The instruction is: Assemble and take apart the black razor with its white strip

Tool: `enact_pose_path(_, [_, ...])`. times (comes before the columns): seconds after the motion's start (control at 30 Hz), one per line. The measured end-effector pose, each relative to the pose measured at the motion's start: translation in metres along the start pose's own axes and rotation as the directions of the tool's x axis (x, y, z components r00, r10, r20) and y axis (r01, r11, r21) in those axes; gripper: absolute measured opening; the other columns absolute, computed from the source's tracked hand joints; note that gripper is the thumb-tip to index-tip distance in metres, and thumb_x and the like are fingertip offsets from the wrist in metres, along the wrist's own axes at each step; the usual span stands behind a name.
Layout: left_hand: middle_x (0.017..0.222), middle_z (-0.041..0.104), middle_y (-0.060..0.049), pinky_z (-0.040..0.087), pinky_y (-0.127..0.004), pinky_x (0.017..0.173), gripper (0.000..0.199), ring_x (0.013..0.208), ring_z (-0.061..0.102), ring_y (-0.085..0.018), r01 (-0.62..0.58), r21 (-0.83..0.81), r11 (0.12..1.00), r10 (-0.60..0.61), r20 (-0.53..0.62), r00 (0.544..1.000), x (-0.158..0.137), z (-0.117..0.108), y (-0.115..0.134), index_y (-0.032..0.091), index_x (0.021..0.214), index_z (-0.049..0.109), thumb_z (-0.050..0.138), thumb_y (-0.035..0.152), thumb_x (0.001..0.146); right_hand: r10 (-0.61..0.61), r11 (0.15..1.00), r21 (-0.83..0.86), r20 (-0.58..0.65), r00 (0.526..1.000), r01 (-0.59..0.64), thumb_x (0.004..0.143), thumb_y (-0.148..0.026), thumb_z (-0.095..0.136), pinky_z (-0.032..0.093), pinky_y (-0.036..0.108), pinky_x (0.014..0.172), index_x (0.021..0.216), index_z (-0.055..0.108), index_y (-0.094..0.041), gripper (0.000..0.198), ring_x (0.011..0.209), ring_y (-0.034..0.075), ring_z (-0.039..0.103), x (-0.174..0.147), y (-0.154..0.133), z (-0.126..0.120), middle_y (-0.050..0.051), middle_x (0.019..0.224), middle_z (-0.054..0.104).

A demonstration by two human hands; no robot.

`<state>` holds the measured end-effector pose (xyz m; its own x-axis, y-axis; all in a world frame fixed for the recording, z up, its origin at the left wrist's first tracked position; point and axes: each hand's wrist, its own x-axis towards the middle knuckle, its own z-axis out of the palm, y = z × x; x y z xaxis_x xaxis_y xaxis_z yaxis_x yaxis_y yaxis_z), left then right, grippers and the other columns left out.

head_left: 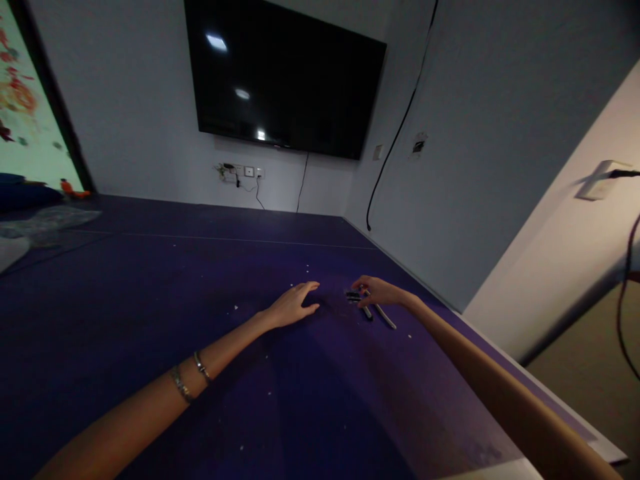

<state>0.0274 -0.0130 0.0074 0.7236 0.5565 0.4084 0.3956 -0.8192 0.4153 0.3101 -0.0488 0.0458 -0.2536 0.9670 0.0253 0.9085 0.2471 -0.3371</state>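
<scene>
In the head view, the left hand (293, 305) reaches rightward over the purple surface (320, 393), thumb and fingers parted, holding nothing. The right hand (379, 291) comes in from the right, fingers bent down at a small dark piece (353, 296); whether they grip it I cannot tell. The piece's long axis runs left to right; beside it, 2 slim rods (387, 319) slant toward the near right.

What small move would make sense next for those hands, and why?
Perhaps the right hand should gently pinch the small dark item: it lies right beside that hand, though contact is unclear, and the left hand looks empty.
</scene>
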Motion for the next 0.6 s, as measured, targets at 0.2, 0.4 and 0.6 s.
enact_pose_path(0.2, [0.125,0.052,-0.008,0.034,-0.035,0.1,0.039,0.116,0.047,-0.018,0.092,0.047,0.995,-0.092,-0.001,0.996,-0.023,-0.017,-0.035,0.019,0.119,0.045,0.045,0.034,0.084,0.276,0.958,-0.078,0.01,0.961,-0.275,0.049,-0.012,0.07,0.045,0.025,0.068,0.098,0.063,-0.013,0.049,0.084,0.021,0.059,-0.012,0.078,-0.022,0.008,0.094,0.064])
enact_pose_path(0.4, [0.122,0.055,-0.006,0.036,-0.031,0.098,0.036,0.113,0.05,-0.017,0.133,0.091,0.987,-0.13,-0.031,0.991,-0.037,-0.024,-0.056,0.019,0.116,0.048,0.044,0.034,0.083,0.491,0.871,-0.042,0.133,0.861,-0.49,0.054,-0.007,0.062,0.04,0.021,0.048,0.108,0.057,-0.011,0.055,0.055,0.013,0.057,-0.01,0.116,-0.006,0.002,0.068,0.063])
enact_pose_path(0.6, [0.119,0.055,-0.007,0.036,-0.032,0.097,0.035,0.111,0.05,-0.017,0.161,0.115,0.98,-0.161,-0.009,0.987,-0.049,-0.031,-0.063,0.018,0.114,0.049,0.043,0.034,0.084,0.531,0.843,0.001,0.168,0.831,-0.538,0.052,-0.006,0.062,0.04,0.019,0.045,0.107,0.059,-0.015,0.056,0.052,0.012,0.056,-0.006,0.126,0.003,-0.001,0.059,0.061])
